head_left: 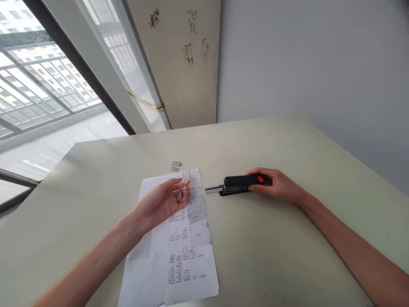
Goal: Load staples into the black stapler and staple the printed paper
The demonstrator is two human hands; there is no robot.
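The right hand (276, 183) is gripping a black plastic stapler with a red button (243, 181), its thumb and fingers closing round the rear end. A slim silver metal rail (213, 189) is sticking out of the front, pointing towards the left hand (166, 198). That hand is hovering above printed white paper (159, 260), half curled with the palm turned up, and its fingertips seem to be pinching a small silver-grey metal piece (179, 195) — probably a staple strip, though it is too small to be sure.

The step in hand looks like loading staples. Doing it well is likely to mean keeping the right hand firm and the stapler level on the cream worktop (262, 247), while the left hand is turning the piece so its legs are facing down. Lining it up squarely with the rail should help; pinching too hard could be snapping it apart.

As for numbers, there is one stapler, and one piece is showing in the left hand. Two flat grey staple strips (176, 163) are lying side by side just beyond the left hand's fingers, past the paper's far edge. How many sheets are lying under that hand cannot be told.
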